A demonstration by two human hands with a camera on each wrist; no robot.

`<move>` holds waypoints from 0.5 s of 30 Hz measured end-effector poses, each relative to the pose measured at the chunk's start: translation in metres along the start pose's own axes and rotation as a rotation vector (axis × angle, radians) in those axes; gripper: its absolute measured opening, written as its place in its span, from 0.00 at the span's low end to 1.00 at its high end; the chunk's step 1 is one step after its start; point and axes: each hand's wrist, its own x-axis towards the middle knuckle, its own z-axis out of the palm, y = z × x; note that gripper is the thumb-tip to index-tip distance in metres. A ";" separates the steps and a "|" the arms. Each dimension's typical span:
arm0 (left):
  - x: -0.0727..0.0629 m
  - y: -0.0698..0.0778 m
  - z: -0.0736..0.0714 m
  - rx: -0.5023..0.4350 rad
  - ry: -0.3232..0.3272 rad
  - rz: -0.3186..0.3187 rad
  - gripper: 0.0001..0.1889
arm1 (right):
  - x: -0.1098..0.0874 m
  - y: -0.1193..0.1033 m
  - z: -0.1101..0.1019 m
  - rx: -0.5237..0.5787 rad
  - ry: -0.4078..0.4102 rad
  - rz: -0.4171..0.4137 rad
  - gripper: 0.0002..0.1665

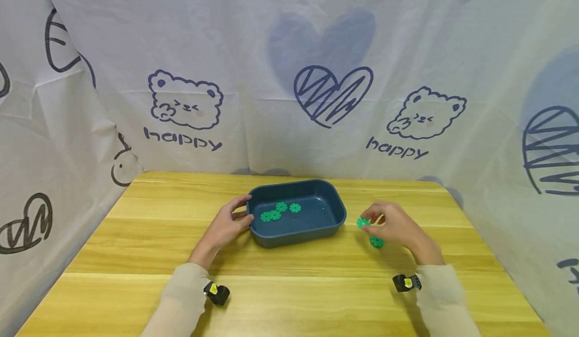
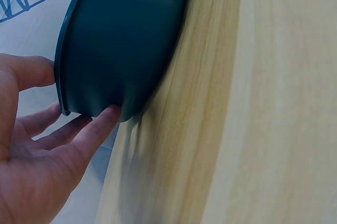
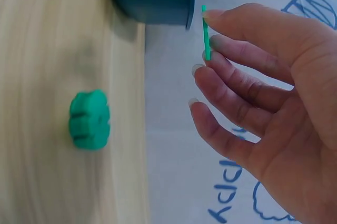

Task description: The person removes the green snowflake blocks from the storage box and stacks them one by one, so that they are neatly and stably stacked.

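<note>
A dark blue rectangular bin [image 1: 294,237] stands on the table with several green notched snowflake discs [image 1: 295,208] lying inside, towards its left half. At its left end, my left hand [image 1: 228,224] holds the wall, thumb and fingers spread against the rim and outer side [image 2: 89,50]. My right hand [image 1: 392,222] is right of the bin, above the table. Between its thumb and fingertips it pinches one green disc [image 1: 362,223], seen edge-on in the right wrist view [image 3: 206,34]. Below that hand, a short stack of green discs [image 1: 377,242] sits on the table [image 3: 89,120].
The wood-grain table [image 1: 289,287] ends at a white cloth [image 1: 253,76] printed with bears and hearts, hanging at the back and sides. Each wrist wears a small black camera [image 1: 217,293].
</note>
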 end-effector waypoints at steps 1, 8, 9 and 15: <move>0.000 0.000 0.000 -0.001 -0.001 0.001 0.31 | -0.002 0.002 0.000 0.000 0.001 0.002 0.10; -0.001 0.001 0.000 -0.007 -0.001 -0.004 0.31 | -0.011 0.013 0.000 -0.019 0.006 0.032 0.10; -0.001 0.001 0.000 -0.007 -0.002 -0.005 0.31 | -0.012 0.014 0.000 -0.021 0.006 0.040 0.10; 0.000 0.001 -0.001 -0.009 -0.003 -0.005 0.31 | -0.017 0.021 0.001 -0.039 0.014 0.077 0.10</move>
